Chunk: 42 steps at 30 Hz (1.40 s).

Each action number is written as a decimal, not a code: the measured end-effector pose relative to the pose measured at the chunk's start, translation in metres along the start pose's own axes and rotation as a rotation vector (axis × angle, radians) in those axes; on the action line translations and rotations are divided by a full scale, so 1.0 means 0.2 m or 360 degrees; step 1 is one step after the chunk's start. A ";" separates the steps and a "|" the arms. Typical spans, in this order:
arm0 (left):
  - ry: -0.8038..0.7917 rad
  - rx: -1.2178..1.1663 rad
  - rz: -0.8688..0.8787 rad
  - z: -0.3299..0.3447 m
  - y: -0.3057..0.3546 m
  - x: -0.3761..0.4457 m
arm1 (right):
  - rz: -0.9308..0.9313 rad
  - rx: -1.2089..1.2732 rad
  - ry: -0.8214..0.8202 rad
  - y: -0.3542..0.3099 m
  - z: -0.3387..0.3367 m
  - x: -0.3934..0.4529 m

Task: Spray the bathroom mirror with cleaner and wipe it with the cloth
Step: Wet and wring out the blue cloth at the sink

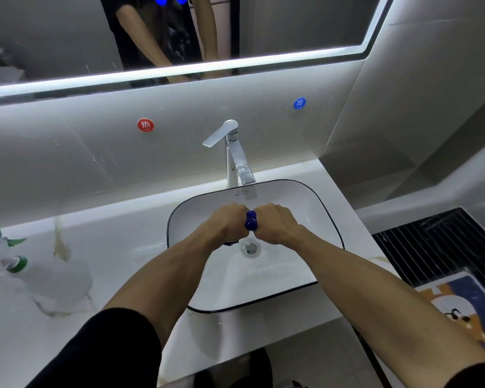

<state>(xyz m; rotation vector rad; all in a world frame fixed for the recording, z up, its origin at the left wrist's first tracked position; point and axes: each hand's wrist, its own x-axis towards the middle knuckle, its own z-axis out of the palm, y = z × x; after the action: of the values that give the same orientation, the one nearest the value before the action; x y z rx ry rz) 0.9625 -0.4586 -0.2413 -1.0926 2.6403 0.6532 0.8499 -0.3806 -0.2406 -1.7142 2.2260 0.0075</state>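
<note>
A blue cloth [251, 220] is bunched into a tight roll between both fists over the white basin [300, 197]. My left hand [230, 222] grips one end and my right hand [275, 224] grips the other, knuckles almost touching. Only a short blue piece shows between them. A clear spray bottle [48, 278] with a green and white trigger head lies on its side on the counter at far left. The mirror [53, 37] with a lit edge spans the wall above and reflects my arms.
A chrome tap [233, 152] stands behind the basin, its lever pointing left. Red and blue round stickers mark the tiled wall. The white counter [129, 233] has brown stains near the bottle. A patterned floor mat [471, 306] and dark grating lie at right.
</note>
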 end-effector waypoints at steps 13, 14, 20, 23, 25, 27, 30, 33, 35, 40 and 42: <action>-0.0034 0.0096 -0.0091 -0.02 0.02 0.02 | 0.0053 -0.0048 0.0028 -0.02 0.00 0.02; -0.0045 0.0097 -0.0100 -0.02 0.02 0.02 | 0.0051 -0.0051 0.0027 -0.02 0.00 0.02; -0.0096 0.0199 -0.0065 -0.03 0.02 0.02 | 0.0002 -0.0090 0.0044 -0.01 -0.01 0.01; -0.0066 0.0192 0.0032 -0.08 0.01 0.00 | -0.0071 -0.0053 0.0040 0.02 -0.04 0.02; -0.0056 0.0118 0.0109 -0.12 -0.01 -0.01 | -0.0121 0.0057 -0.0030 0.03 -0.09 0.03; -0.0077 0.0008 0.0180 -0.18 -0.04 -0.03 | -0.0189 0.0191 -0.0120 0.04 -0.17 0.05; -0.0135 -0.0146 0.0206 -0.26 -0.10 -0.07 | -0.0268 0.0342 -0.0224 0.00 -0.29 0.08; -0.0139 -0.0262 0.0158 -0.37 -0.16 -0.13 | -0.0301 0.0539 -0.0244 -0.04 -0.39 0.10; -0.0160 -0.0327 0.0146 -0.45 -0.22 -0.18 | -0.0332 0.0630 -0.0278 -0.07 -0.44 0.13; -0.0033 -0.0666 0.0036 -0.59 -0.37 -0.30 | -0.0473 0.0896 -0.0341 -0.21 -0.53 0.19; 0.0148 -0.0793 -0.0030 -0.63 -0.40 -0.36 | -0.0479 0.1126 -0.0344 -0.27 -0.56 0.20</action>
<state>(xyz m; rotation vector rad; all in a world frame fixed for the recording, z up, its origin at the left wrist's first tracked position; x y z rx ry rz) 1.0669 -0.5234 -0.1306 -1.2911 2.6050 1.3355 0.8637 -0.4566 -0.1349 -1.5179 1.5264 -0.5651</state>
